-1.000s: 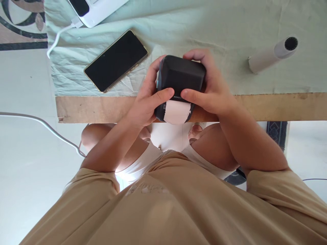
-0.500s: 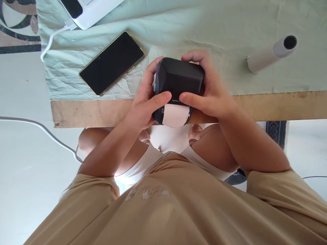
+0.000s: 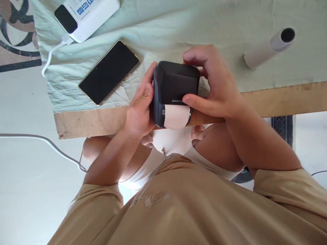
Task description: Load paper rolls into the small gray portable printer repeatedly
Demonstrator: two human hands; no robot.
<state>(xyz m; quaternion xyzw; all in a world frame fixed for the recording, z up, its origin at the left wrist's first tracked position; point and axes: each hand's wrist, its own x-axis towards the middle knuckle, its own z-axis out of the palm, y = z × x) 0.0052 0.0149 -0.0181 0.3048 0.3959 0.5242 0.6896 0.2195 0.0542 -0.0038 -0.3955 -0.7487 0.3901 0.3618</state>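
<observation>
A: What was the biggest thing in view?

B: The table (image 3: 281, 98), with a pale green cloth (image 3: 204, 20) spread over it and a bare wooden edge toward the person.

A: And what lay on the cloth?

B: A white power bank (image 3: 88, 15) with a cable at the far left, a black phone (image 3: 109, 76) face up just nearer, and a white paper roll (image 3: 268, 49) on its side, well apart to the right.

A: Where was the small black printer (image 3: 175, 90)?

B: Over the table's near edge, between the two hands, with a strip of white label paper (image 3: 176, 116) sticking out of its near side.

A: How did the hands hold it?

B: The left hand (image 3: 139, 109) clasped its left side, thumb lying along that edge. The right hand (image 3: 217, 86) gripped the right side, fingers curled over the far top corner, thumb pressed on the front just above the paper.
</observation>
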